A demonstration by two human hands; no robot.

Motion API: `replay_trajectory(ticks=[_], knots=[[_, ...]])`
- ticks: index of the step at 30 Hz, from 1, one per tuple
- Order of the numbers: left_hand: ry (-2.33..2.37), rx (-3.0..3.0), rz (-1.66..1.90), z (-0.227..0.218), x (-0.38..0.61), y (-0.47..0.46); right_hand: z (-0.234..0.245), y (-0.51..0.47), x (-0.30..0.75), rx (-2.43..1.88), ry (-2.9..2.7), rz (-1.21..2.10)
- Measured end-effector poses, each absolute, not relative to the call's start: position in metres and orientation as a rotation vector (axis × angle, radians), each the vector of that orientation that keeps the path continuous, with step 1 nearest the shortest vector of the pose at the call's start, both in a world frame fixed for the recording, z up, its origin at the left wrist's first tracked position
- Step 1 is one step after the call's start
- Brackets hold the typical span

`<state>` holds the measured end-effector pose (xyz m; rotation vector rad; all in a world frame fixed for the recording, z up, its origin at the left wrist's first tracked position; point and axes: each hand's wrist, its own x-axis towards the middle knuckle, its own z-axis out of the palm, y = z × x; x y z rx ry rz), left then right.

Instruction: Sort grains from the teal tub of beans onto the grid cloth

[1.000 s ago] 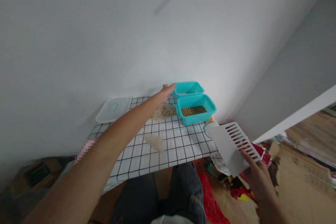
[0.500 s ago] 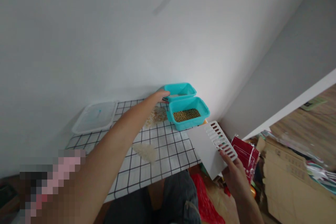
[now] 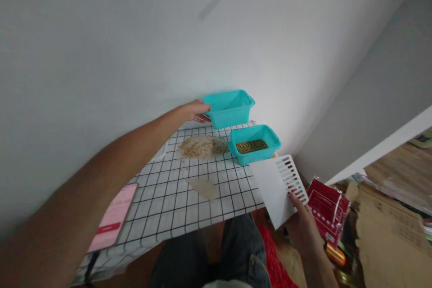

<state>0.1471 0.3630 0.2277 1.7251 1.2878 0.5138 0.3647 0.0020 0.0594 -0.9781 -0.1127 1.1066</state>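
Note:
My left hand (image 3: 199, 111) is closed on the left end of a turquoise plastic bin (image 3: 231, 117), which is lifted above the back of the grid-patterned table (image 3: 162, 207). My right hand (image 3: 300, 216) grips a flat white plastic board with slots (image 3: 270, 182), held over the table's right edge. Between the hands stands a second turquoise bin (image 3: 258, 158) holding greenish-brown beans or grains (image 3: 251, 146). A mixed pile of grains (image 3: 202, 146) lies below the lifted bin. Nearer to me is a small patch of pale grains (image 3: 204, 188).
A pink booklet or card (image 3: 113, 216) lies at the table's left, partly behind my left arm. White wall (image 3: 135, 45) rises behind the table. On the floor at right are a dark red packet (image 3: 327, 209), cardboard (image 3: 391, 234) and red plastic (image 3: 275, 256).
My left hand has raised the back turquoise bin off the table. More of the mixed grain pile now shows. The view has shifted somewhat; my right hand still holds the slotted board.

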Motion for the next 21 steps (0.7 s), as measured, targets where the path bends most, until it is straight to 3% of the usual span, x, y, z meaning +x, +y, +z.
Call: replay_trajectory(ticks=[7, 15, 21], knots=[[1.404, 1.736, 0.404, 0.235, 0.048, 0.258, 0.072, 0.012, 0.330, -0.854, -0.247, 1.132], [1.413, 1.635, 0.447, 0.194, -0.005, 0.133, 0.073, 0.016, 0.273, -0.550, -0.225, 1.339], [1.393, 1.587, 0.530, 0.164, -0.015, 0.093, 0.069, 0.032, 0.261, -0.444, -0.163, 1.429]])
